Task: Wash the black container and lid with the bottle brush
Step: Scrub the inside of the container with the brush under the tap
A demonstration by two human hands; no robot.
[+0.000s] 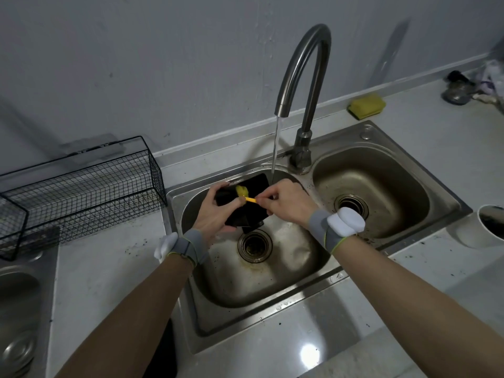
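Over the left basin of the steel sink (272, 293), my left hand (216, 214) grips a black container (252, 211) from its left side, tilted. My right hand (286, 201) pinches the yellow handle of the bottle brush (243, 192), whose yellow head lies against the black surface. A flat black piece (255, 182), possibly the lid, shows behind the brush; I cannot tell it apart from the container. Water runs from the curved tap (305, 85) just behind my right hand.
A black wire basket (90, 192) stands on the counter at the left. A yellow-green sponge (366, 106) lies behind the sink by the wall. The right basin (381, 186) holds nothing. A white cup (482, 227) sits at the right edge, clutter at far right.
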